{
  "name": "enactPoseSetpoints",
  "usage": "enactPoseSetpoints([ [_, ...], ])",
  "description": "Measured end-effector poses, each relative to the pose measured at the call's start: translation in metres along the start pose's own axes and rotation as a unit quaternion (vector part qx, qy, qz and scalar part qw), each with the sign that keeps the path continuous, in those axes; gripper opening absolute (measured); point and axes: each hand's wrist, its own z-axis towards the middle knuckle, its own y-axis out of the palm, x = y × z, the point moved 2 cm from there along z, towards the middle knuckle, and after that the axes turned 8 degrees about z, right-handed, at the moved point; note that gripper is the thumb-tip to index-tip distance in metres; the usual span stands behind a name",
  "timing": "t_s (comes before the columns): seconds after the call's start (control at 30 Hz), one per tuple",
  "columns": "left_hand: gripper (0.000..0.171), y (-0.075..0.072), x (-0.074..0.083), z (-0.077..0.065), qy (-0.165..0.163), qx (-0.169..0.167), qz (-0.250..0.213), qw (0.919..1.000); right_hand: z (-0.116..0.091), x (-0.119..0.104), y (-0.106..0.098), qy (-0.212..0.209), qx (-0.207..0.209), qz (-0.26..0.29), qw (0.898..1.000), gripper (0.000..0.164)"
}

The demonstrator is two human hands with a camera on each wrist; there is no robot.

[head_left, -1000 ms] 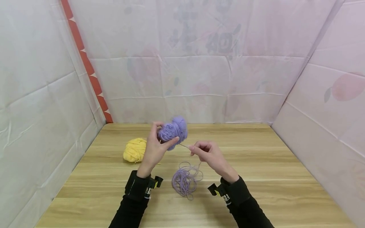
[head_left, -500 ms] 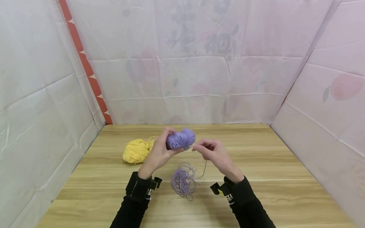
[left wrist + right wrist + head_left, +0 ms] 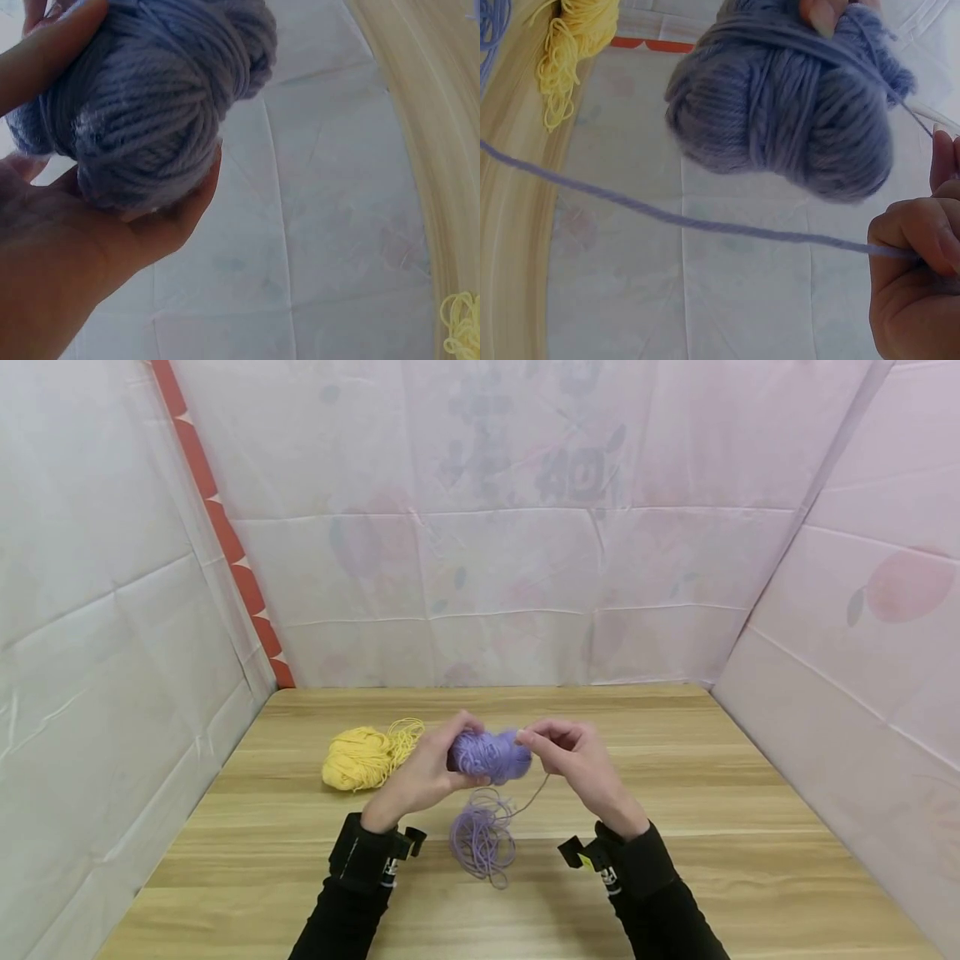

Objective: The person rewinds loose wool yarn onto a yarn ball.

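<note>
A purple ball of yarn (image 3: pixel 491 757), pinched in at its middle by wraps, is held above the table in my left hand (image 3: pixel 423 772), thumb on the near side and fingers on the far side. Close at its right end, my right hand (image 3: pixel 573 764) pinches the purple strand (image 3: pixel 667 217). In the right wrist view the strand runs from the ball to the fingertips, passes through the curled fingers and trails off left. Below both hands a loose heap of purple yarn (image 3: pixel 480 839) lies on the table, joined to that strand.
A yellow ball of yarn (image 3: pixel 356 760) with loose loops lies on the wooden table (image 3: pixel 675 827), left of and behind my left hand. White printed sheets (image 3: pixel 525 560) stand as walls at the back and both sides.
My left hand has brought the purple ball lower and to the right, turning it. The right hand has shifted slightly right, keeping the strand, and the gap between ball and fingers has closed.
</note>
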Motion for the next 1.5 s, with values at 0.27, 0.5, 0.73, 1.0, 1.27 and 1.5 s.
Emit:
enactPoseSetpoints([
  [0.27, 0.053, -0.004, 0.004, -0.002, 0.029, -0.042, -0.045, 0.9977, 0.002, 0.001, -0.001, -0.003, 0.009, -0.021, 1.0, 0.014],
  [0.5, 0.054, -0.007, 0.007, -0.006, 0.039, -0.096, -0.131, 0.9859, 0.004, 0.004, -0.001, 0.002, 0.002, -0.021, 1.0, 0.014],
  [0.73, 0.053, -0.01, 0.009, -0.01, 0.044, -0.129, -0.201, 0.97, 0.002, 0.007, 0.001, 0.014, -0.008, -0.005, 1.0, 0.017],
  [1.0, 0.056, -0.017, 0.011, -0.015, 0.018, -0.105, -0.246, 0.9635, 0.005, 0.012, 0.008, 0.04, -0.008, 0.029, 0.999, 0.014],
  [1.27, 0.058, -0.021, 0.011, -0.014, -0.005, -0.065, -0.279, 0.958, 0.006, 0.019, 0.011, 0.039, -0.011, 0.033, 0.999, 0.024],
  [1.5, 0.058, -0.023, 0.012, -0.014, -0.015, -0.035, -0.309, 0.9504, 0.007, 0.022, 0.013, 0.039, -0.006, 0.03, 0.999, 0.026],
])
